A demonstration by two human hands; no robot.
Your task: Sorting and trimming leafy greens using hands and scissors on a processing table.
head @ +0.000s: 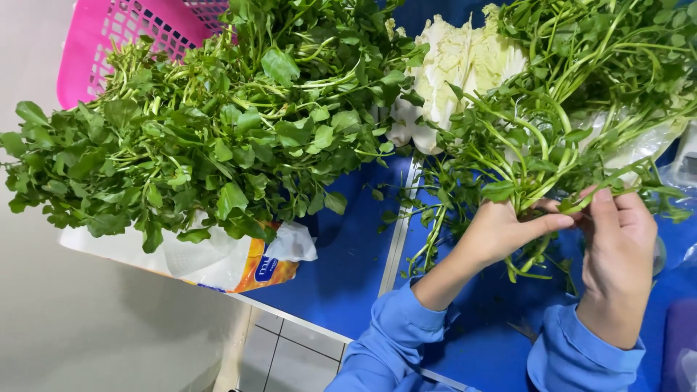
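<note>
Over the blue desk (341,276), the left hand (501,232) and right hand (617,239) both pinch green stems (541,185) from a leafy bunch, seemingly watercress; a larger heap of greens (218,131) lies left, pale cabbage (457,65) behind

The counter (341,276) has a blue top with a pale metal strip (401,218) running across it and a metal edge along its near side. On its left part a large heap of leafy greens (218,131) lies on a white and orange plastic bag (225,261), with a pink plastic basket (123,36) behind it. Further back lies a pale cabbage (457,65). On the right part a second heap of long-stemmed greens (581,80) rests on clear plastic (646,145).
</note>
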